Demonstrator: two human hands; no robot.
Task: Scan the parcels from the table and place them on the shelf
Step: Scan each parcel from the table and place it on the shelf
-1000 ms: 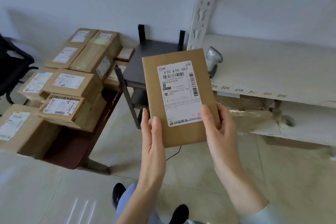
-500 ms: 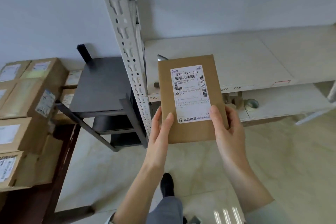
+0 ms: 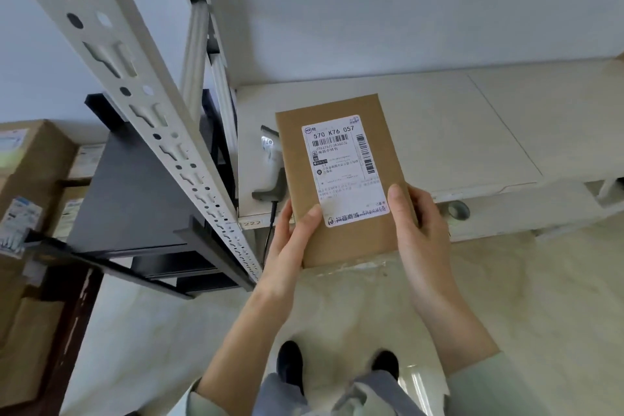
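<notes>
Parcel (image 3: 341,179) being held label-up over the shelf (image 3: 472,132) front edge | left hand (image 3: 290,243) and right hand (image 3: 418,230) both gripping its near end | long axis pointing away into the shelf | scanner (image 3: 271,162) lying just left, nearer left hand.

So the white shelf (image 3: 456,132) is running across the middle, just past the fingers (image 3: 398,203). A grey scanner (image 3: 270,162) is lying right on it, just left of the fingers, with its cable dangling off the front edge. A tape roll (image 3: 457,210) is sitting on the lower board, right of the fingers. Stacked boxes (image 3: 23,172) are resting on the dark tabletop (image 3: 72,311), way off left.
</notes>
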